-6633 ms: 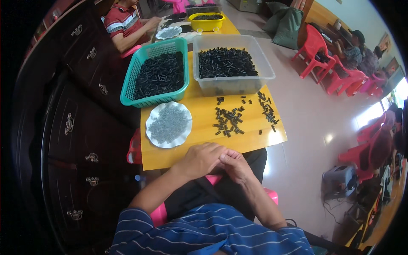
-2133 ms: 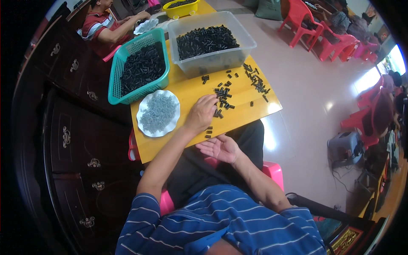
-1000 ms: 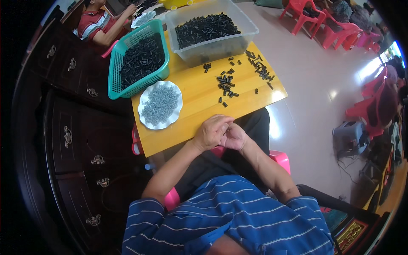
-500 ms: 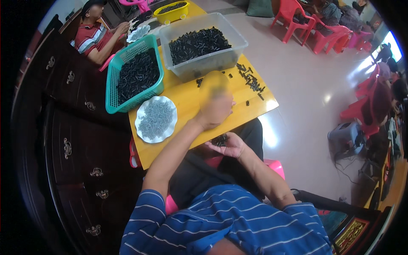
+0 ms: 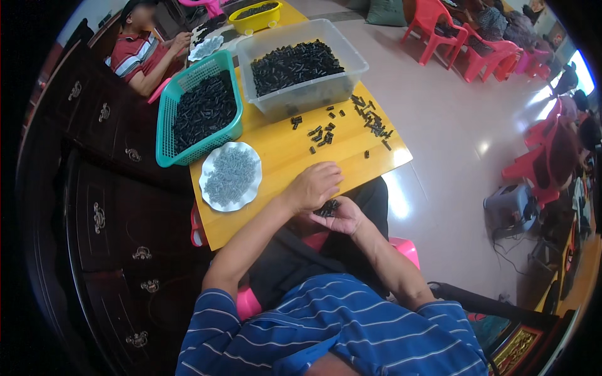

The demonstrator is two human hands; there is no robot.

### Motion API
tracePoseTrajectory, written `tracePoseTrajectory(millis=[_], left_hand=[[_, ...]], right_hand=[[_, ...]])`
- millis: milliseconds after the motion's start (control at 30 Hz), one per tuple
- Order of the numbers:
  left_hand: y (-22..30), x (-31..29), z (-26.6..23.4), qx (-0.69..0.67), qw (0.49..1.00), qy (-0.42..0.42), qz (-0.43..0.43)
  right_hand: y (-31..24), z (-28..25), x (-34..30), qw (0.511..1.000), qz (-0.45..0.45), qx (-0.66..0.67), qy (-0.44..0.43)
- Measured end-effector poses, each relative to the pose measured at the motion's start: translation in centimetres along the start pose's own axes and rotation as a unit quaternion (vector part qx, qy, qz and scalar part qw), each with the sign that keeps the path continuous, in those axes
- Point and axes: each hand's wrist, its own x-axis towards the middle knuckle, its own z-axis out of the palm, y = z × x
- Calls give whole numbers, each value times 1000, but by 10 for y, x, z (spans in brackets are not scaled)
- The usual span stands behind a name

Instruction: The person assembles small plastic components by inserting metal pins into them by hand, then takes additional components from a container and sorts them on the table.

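Observation:
My right hand (image 5: 345, 218) is cupped palm up just below the table's front edge. A handful of short black tube-like pieces (image 5: 327, 208) lies in it. My left hand (image 5: 315, 187) is above the edge, close over that palm, its fingers curled together. What its fingertips hold, if anything, is hidden. On the yellow table (image 5: 276, 164), beyond the left hand, is a loose cluster of black pieces (image 5: 322, 135). More black pieces (image 5: 372, 119) lie in a heap by the right edge. A white scalloped plate (image 5: 205, 183) of small clear pieces stands to the left.
Behind stand a teal basket (image 5: 164, 135) and a clear plastic tub (image 5: 282, 108), both full of black pieces. A yellow container (image 5: 256, 24) sits farther back. Another person (image 5: 141, 56) works at the far left. Dark drawers (image 5: 125, 207) line the left; pink chairs (image 5: 433, 31) stand beyond.
My left hand has drawn back from over the table to the front edge, near my right palm. The cluster of black pieces it covered is now in sight. My right hand has hardly moved.

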Motion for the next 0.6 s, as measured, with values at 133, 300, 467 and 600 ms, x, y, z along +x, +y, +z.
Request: tracePoseTrajectory(millis=[133, 300, 467, 600], left_hand=[[8, -2, -11, -1, 1000, 28, 13], [-6, 4, -11, -57, 993, 79, -63], [-7, 13, -7, -48, 995, 73, -41], [-2, 20, -16, 45, 994, 97, 27]], right_hand=[[-1, 1, -2, 1000, 0, -6, -13], [-1, 11, -5, 999, -8, -1, -35], [-7, 11, -13, 999, -17, 10, -29], [0, 27, -22, 997, -39, 47, 52]])
